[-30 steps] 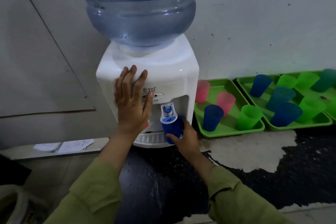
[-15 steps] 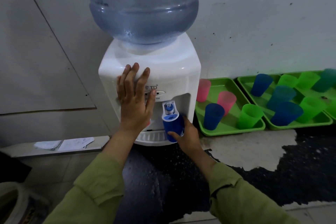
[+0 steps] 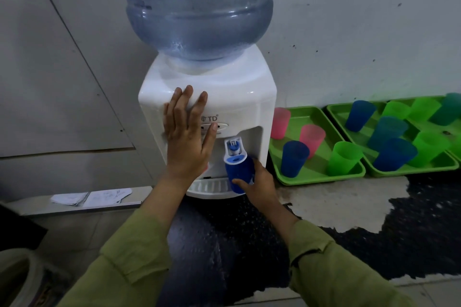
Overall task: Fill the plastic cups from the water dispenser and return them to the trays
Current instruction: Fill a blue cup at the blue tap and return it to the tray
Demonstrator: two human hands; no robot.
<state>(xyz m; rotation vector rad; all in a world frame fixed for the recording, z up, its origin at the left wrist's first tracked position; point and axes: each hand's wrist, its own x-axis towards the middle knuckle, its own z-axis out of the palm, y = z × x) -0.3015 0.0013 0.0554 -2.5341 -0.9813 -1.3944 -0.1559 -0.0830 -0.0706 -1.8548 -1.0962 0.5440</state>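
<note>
The blue cup (image 3: 239,172) is at the centre of the frame, pushed up under the blue tap (image 3: 233,148) of the water dispenser (image 3: 237,97) and just above the white drip tray (image 3: 209,185). The right hand (image 3: 259,184) grips it, fingers and thumb curled round its lower wall. The left hand (image 3: 187,142) lies flat with straight fingers on the white front panel, left of the tap, holding nothing. The tap's paddle hides the cup's mouth, so neither the flow nor the water level can be told. To fill well, the cup should probably stay level and centred under the spout, pressing the paddle evenly, while the flat left hand braces the light dispenser body against that push. A thin plastic wall is likely to flex, so a gentle grip low on the cup seems wise. Easing off before the water nears the rim would leave room for carrying it to the near green tray (image 3: 321,174) at the right of the frame, where a bare patch shows among the cups.
</note>
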